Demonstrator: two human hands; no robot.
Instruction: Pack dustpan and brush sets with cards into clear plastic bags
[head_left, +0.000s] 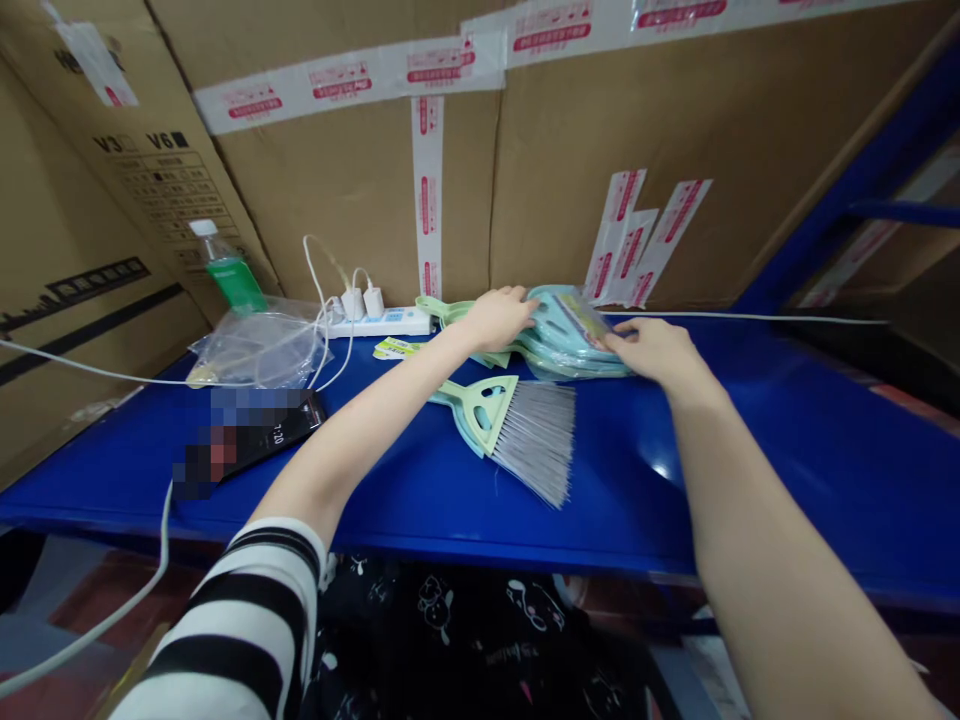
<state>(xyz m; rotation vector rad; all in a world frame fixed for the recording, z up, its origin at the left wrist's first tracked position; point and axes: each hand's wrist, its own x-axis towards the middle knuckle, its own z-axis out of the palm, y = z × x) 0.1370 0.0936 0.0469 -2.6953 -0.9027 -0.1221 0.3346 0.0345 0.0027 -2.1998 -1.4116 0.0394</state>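
Note:
Near the cardboard wall lies a light-blue dustpan [551,345] in clear plastic wrapping, and it looks like more than one piece is stacked there. My left hand [501,320] grips its left side, fingers curled over the edge next to a pale green handle [450,312]. At the opposite end, my right hand [652,348] pinches the wrapping's right edge between thumb and fingers. Closer to me, a small hand broom [525,430] with grey bristles and a green and blue head rests flat; my left forearm covers its handle. A yellow-green label [396,348] shows beside the forearm.
On the blue table [630,500], a phone [277,430] lies left of my arm. Behind it are a power strip [390,322] with white chargers, loose cables, a clear plastic bag [259,345] and a green-labelled bottle [234,280]. Taped cardboard [337,180] closes the back.

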